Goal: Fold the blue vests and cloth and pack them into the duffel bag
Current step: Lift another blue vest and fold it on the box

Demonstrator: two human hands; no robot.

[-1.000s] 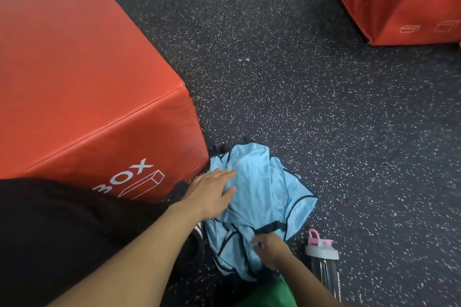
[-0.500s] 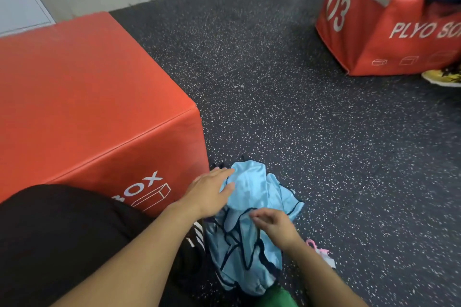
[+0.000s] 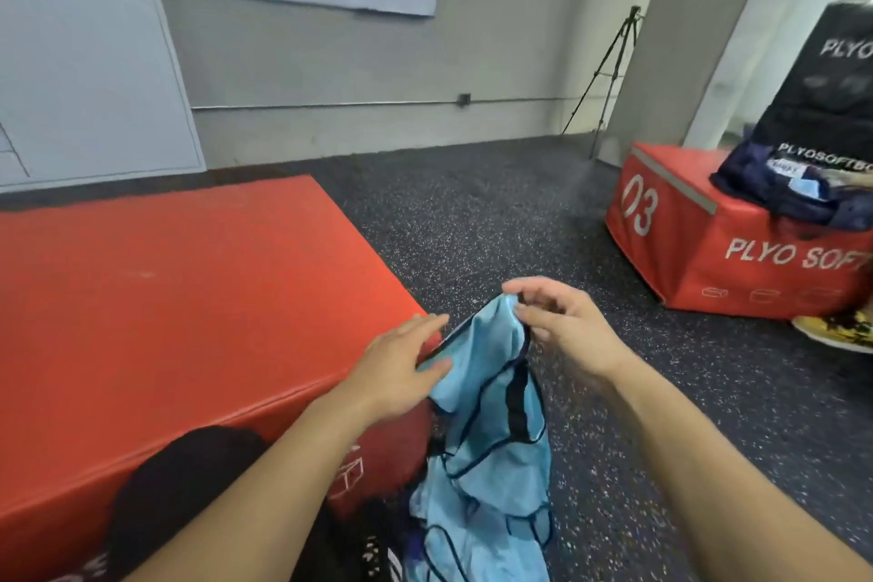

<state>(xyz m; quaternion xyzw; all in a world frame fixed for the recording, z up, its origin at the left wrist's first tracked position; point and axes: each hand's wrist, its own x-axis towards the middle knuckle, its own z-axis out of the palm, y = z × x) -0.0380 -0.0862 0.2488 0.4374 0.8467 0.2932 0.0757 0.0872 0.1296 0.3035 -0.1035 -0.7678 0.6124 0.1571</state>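
Observation:
A light blue vest [image 3: 486, 397] with dark trim hangs in the air in front of me, its lower part trailing down to the floor. My right hand [image 3: 557, 326] pinches its top edge between thumb and fingers. My left hand [image 3: 401, 364] holds the vest's left edge, fingers fairly straight, thumb under the fabric. A dark navy duffel bag [image 3: 793, 184] with something light blue showing in it lies on the far red box [image 3: 708, 255] at the right.
A large red foam box [image 3: 179, 298] stands close on my left, my dark-clad knee [image 3: 189, 487] in front of it. A black plyo box [image 3: 831, 80], a tripod [image 3: 609, 71] and a yellow shoe [image 3: 836, 331] are at the right. Speckled black floor lies between.
Both hands have lifted the vest off the floor pile and raised it. My view has tilted up, so the wall and the far box with the bag now show.

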